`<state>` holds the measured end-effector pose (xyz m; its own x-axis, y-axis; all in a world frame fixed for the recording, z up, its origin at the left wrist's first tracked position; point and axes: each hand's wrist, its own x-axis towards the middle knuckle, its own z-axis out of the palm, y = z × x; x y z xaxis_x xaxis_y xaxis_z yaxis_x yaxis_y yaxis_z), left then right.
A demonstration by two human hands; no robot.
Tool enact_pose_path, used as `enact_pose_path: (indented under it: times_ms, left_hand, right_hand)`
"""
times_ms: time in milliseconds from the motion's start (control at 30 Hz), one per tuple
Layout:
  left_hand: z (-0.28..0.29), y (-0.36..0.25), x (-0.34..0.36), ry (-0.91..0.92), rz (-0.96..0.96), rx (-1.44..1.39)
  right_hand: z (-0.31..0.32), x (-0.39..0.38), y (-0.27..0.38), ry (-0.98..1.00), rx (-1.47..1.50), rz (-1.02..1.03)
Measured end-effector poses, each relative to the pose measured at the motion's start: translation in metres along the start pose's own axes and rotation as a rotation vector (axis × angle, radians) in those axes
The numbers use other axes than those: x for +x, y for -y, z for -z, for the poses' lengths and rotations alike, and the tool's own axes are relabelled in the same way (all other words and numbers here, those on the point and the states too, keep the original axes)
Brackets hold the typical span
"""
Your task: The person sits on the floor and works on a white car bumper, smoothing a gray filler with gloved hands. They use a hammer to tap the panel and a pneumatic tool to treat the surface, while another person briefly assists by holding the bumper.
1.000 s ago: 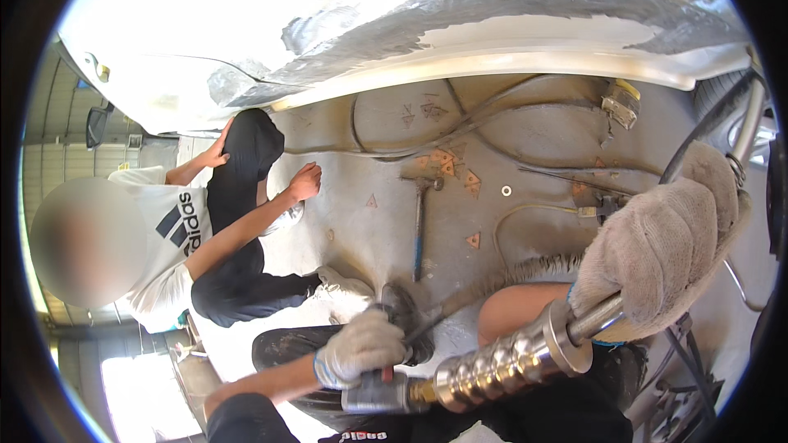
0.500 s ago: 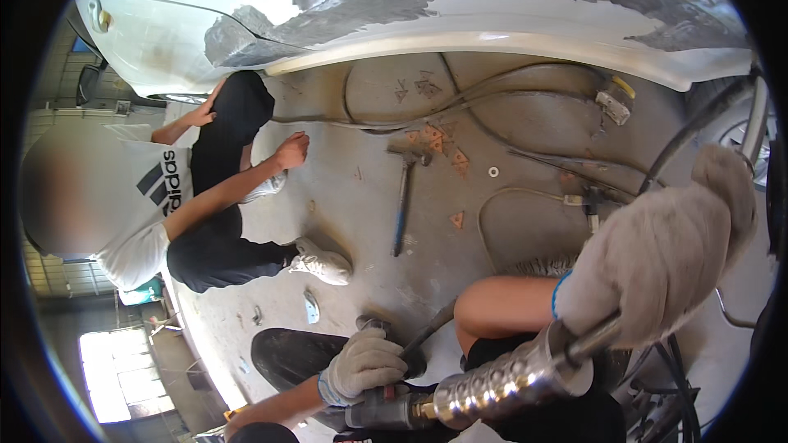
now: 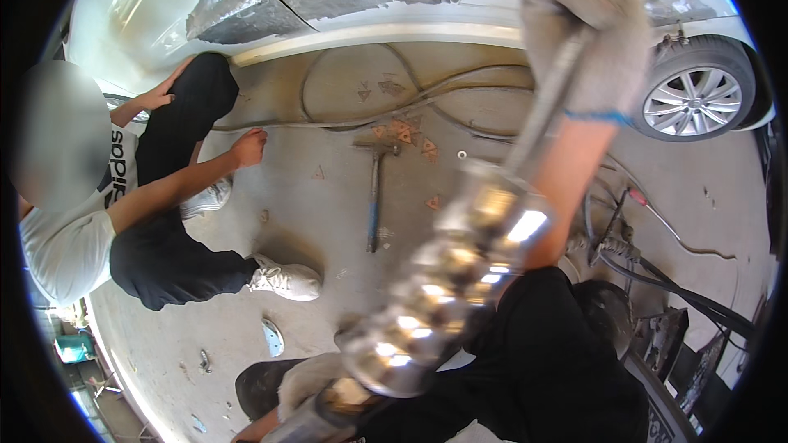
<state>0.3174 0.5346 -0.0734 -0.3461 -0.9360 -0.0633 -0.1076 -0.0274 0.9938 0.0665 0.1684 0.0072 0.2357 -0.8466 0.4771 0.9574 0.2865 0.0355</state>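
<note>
A slide-hammer dent puller (image 3: pixel 447 279) with a shiny ribbed weight slants across the front of me. My right hand (image 3: pixel 595 41), in a grey-white work glove, is closed around the front end of its rod, up by the white car's body panel (image 3: pixel 386 0) with its bare grey patches. Whether the tip touches the panel is hidden by the glove. At the lower edge, my gloved left hand (image 3: pixel 305 384) is at the tool's rear handle (image 3: pixel 316 418); the handle covers part of its fingers.
A person (image 3: pixel 176 189) crouches at the left, one hand on a knee. On the floor lie a hammer (image 3: pixel 374 197), rusty triangular metal pieces (image 3: pixel 402 131), a washer (image 3: pixel 462 154) and hoses (image 3: pixel 460 82). A car wheel (image 3: pixel 698 98) stands right; cables (image 3: pixel 689 291) run below it.
My right hand has swung up and left to the car panel, tilting the slide hammer steeper. My left hand has moved lower and left. The view has shifted right, bringing the wheel in.
</note>
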Motion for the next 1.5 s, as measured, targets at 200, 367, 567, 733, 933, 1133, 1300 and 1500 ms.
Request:
enact_pose_path:
  times_ms: [200,367,567,733,933,1133,1300,1500]
  left_hand:
    - [-0.007,-0.028,-0.023,-0.419,0.071,-0.093]
    - [-0.026,-0.036,-0.015,-0.678,0.063,-0.113]
    - [-0.028,-0.030,0.001,-0.741,0.092,-0.053]
    - [-0.019,-0.022,0.006,-0.716,0.127,-0.044]
    - [-0.014,-0.017,0.002,-0.733,0.228,-0.081]
    - [-0.011,-0.009,-0.001,-0.735,0.304,-0.106]
    - [-0.005,0.000,-0.003,-0.733,0.361,-0.138]
    - [-0.005,0.003,0.000,-0.732,0.407,-0.154]
  right_hand:
    - [0.076,0.033,-0.119,-0.104,-0.013,-0.215]
    - [0.093,0.036,-0.143,-0.545,-0.202,-0.224]
    - [0.110,0.050,-0.130,-0.513,-0.131,-0.199]
    - [0.112,0.063,-0.123,-0.536,-0.176,-0.168]
    - [0.116,0.061,-0.124,-0.538,-0.188,-0.146]
    - [0.116,0.060,-0.124,-0.535,-0.222,-0.135]
    - [0.078,-0.017,-0.119,-0.141,-0.815,-0.457]
    - [0.073,-0.067,-0.151,-0.362,-0.088,-0.649]
